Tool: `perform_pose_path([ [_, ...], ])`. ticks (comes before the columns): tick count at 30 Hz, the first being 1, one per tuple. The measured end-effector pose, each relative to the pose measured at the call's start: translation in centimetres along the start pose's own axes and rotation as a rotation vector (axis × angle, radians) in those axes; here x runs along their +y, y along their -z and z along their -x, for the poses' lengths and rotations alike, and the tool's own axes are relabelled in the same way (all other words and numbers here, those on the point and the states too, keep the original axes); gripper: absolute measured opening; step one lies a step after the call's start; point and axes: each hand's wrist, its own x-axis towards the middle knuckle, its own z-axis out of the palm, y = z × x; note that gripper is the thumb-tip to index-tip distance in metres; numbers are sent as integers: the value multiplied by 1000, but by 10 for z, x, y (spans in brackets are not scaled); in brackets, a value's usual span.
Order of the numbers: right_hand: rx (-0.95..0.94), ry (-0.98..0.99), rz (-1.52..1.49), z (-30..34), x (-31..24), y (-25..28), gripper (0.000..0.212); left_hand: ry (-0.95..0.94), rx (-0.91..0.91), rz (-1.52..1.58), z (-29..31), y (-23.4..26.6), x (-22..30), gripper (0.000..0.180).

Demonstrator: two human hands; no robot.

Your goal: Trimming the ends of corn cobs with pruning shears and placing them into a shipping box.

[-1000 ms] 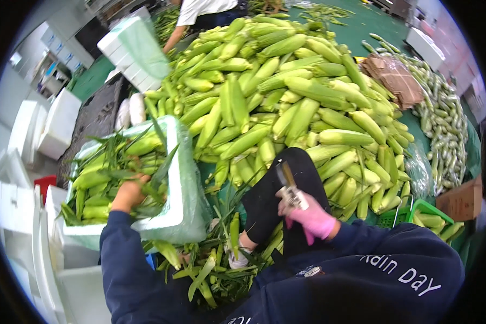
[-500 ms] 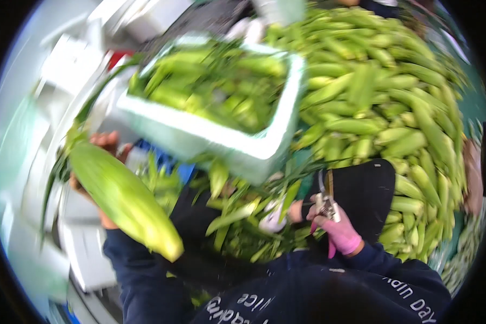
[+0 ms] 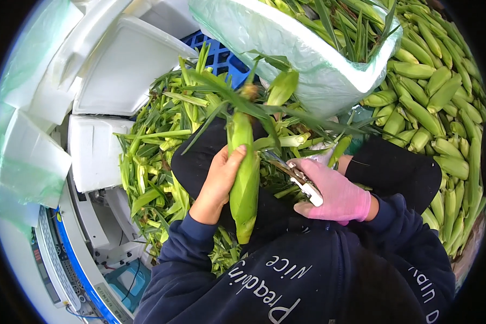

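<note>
Over the lap (image 3: 402,167) | left hand (image 3: 220,177) grips one green corn ear (image 3: 243,181), leafy stalk end uppermost in view | pink-gloved right hand (image 3: 337,190) grips white-handled cutters (image 3: 308,190), blades near the ear's right side | film-lined box (image 3: 308,81) ahead, corn pile (image 3: 443,110) right, husk scraps (image 3: 146,178) left

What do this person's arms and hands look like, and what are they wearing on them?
Both arms wear long, dark navy sleeves. The left hand has no glove. The right hand wears a thin pink glove that ends around the wrist, just short of the sleeve.
</note>
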Motion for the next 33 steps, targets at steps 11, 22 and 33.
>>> perform_pose_path([
  [11,-32,-115,106,0,-11,18,49,-182,-167,-75,-3,-9,-13,31],
  [22,-73,-18,419,3,0,11,39,-226,-512,-295,6,-11,-4,39],
  [33,-4,-420,-429,31,-4,-7,27,-20,-911,177,-5,10,-35,62],
])
